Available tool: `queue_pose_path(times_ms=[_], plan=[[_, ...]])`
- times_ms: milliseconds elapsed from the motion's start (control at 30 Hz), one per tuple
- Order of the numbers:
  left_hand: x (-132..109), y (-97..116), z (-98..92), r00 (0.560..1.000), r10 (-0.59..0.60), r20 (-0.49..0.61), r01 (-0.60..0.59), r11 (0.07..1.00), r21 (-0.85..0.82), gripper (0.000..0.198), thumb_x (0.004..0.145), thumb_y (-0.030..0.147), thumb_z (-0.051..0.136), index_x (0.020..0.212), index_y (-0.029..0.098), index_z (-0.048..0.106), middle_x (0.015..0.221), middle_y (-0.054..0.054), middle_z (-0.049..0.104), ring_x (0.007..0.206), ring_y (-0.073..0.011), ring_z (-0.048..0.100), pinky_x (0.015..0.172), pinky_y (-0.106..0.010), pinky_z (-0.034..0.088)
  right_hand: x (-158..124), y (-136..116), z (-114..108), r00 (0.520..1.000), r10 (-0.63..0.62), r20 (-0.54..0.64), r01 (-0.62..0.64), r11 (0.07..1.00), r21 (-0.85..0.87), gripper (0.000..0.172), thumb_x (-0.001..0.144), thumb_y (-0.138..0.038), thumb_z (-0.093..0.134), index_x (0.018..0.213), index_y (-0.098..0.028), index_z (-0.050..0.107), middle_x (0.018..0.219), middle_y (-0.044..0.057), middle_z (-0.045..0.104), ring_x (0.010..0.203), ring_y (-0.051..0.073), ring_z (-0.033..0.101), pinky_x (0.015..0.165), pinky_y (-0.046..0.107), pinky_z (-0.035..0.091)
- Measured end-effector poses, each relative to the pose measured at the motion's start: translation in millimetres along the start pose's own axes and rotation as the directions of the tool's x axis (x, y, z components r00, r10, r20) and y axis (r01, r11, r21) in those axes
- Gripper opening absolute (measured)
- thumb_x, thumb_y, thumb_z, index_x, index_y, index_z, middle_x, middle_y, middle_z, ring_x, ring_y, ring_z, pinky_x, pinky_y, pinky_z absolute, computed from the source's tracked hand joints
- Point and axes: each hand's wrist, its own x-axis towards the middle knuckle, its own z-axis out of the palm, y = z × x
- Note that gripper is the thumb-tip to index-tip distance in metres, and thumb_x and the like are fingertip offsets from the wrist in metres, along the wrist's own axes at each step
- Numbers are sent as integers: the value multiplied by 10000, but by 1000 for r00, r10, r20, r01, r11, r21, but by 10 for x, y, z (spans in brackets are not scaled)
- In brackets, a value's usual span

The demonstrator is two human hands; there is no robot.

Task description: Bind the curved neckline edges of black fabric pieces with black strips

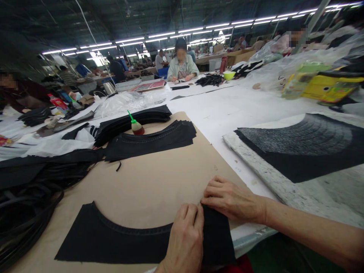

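A flat black curved panel (131,246), which looks like fabric or leather, lies on brown paper (159,182) in front of me. Its concave edge carries a narrow folded band. My left hand (186,235) rests on the panel with fingers closed together, their tips at the curved edge. Beside it, my right hand (227,199) has its fingers curled and pinches the same edge near the panel's right end. The fingertips of both hands almost meet. What exactly lies between them is hidden.
Ahead lie stacked black panels (153,140) and a bottle with a green nozzle (137,127). Black strips (25,204) heap at left. Another black panel (301,148) lies on a pale board (318,197) at right. A person (182,68) sits across the table; a yellow container (327,87) stands far right.
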Motion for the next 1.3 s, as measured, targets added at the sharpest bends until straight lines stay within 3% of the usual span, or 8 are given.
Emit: queue_pose_path(times_ms=[167,367,600,767,933,1067,1167,1300], plan=[[-49,-22,45,993,107,-41,-100,985,142,560,748,-80,382,1294,7,472,978,-116,607,873,-225,549,771,-350,557,-25,15,12,1000,-2,-27,2,1000,-6,251,982,-182,389,1058,-165,627,878,54,609,801,165,476,778,322,346],[-56,-12,52,993,96,-68,-82,980,179,544,740,-69,412,1268,12,511,986,-115,612,910,-241,560,806,-358,555,-36,37,-10,1000,-22,-22,22,999,-31,268,983,-174,373,1068,-159,627,859,58,611,793,169,481,776,328,355],[4,23,15,996,76,-43,-67,983,169,533,758,-60,444,1282,13,508,919,-89,607,832,-220,543,746,-343,561,-59,31,-5,999,-50,-20,48,995,-89,286,998,-161,346,1044,-141,628,846,57,609,783,165,492,787,334,374],[1,28,92,996,69,-58,-57,980,190,527,763,-45,445,1277,44,519,934,-84,600,842,-222,525,761,-350,543,-86,21,-22,1000,-30,-3,30,998,-53,304,996,-146,325,1100,-144,611,900,68,620,825,163,525,830,357,386],[-4,51,203,990,56,-133,-23,970,243,456,803,4,444,1243,72,540,917,-81,580,856,-229,511,760,-361,506,-177,31,-39,998,58,7,-58,998,-25,315,954,-109,342,1133,-154,598,953,86,623,882,187,536,859,386,375],[-17,69,251,985,69,-155,-22,959,282,414,840,57,450,1243,85,540,932,-87,568,902,-239,509,789,-370,482,-255,-3,-42,986,160,-54,-161,987,0,387,858,-53,373,1178,-136,574,1016,109,612,926,217,526,866,422,373],[-30,72,272,985,72,-155,-22,953,302,398,866,91,450,1254,109,539,954,-92,564,927,-242,510,820,-383,471,-243,-136,-43,963,245,-115,-245,969,18,447,836,-42,359,1229,-147,547,1097,120,594,969,229,525,876,439,380],[-41,71,238,987,75,-145,-25,948,318,386,877,101,451,1251,112,546,966,-93,565,935,-238,513,833,-382,467,-175,-389,2,932,347,-107,-351,936,-14,496,782,-31,401,1221,-199,558,1207,93,578,1072,240,513,992,492,331]])
